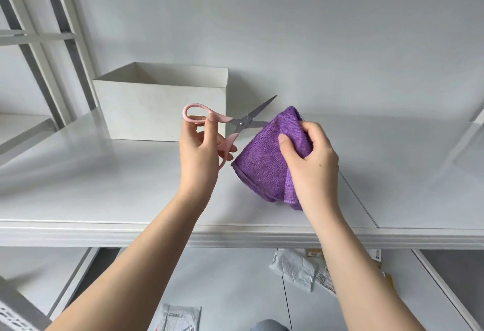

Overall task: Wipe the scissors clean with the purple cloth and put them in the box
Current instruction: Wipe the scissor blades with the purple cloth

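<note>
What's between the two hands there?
In the head view, the open scissors span the gap: the left hand holds the pink handles, and one blade runs into the cloth gripped by the right hand.

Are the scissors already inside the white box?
No, the left hand holds the open scissors in front of the white box while the right hand grips the purple cloth.

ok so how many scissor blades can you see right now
2. The scissors are held open: the upper blade points up and right, in front of the box; the lower blade runs right, its tip hidden in the purple cloth.
</note>
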